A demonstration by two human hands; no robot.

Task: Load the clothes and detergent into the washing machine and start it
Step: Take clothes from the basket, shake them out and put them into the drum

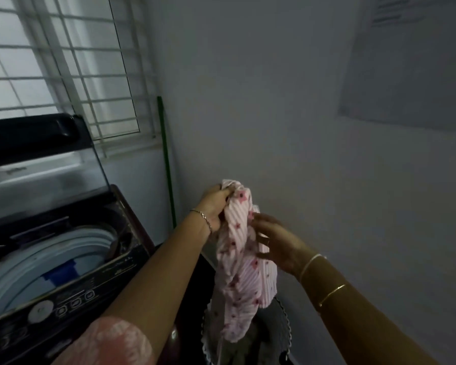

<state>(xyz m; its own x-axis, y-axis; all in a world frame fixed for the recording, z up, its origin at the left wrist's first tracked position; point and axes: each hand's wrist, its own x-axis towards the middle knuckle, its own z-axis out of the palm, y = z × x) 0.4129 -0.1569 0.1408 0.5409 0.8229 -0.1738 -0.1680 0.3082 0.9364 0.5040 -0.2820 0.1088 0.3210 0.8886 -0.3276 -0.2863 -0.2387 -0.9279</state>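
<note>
Both forearms are bare. The left hand [213, 206] has a thin chain bracelet [205, 216] at the wrist and dark polish on a nail. The right hand [279, 242] wears a ring [268, 241]; its wrist carries a pale bangle [309, 264] and a thin gold bangle [331, 295]. A pink, white-patterned sleeve [111, 343] covers the left upper arm.

The left hand [216, 206] grips the bunched top of a pink striped garment [240, 262] with small flowers, right of the washing machine [63, 259]. The right hand [277, 241] touches the cloth's right side, fingers spread. The machine's lid [37, 159] stands open; a basket [279, 327] sits below the hanging cloth.
</note>
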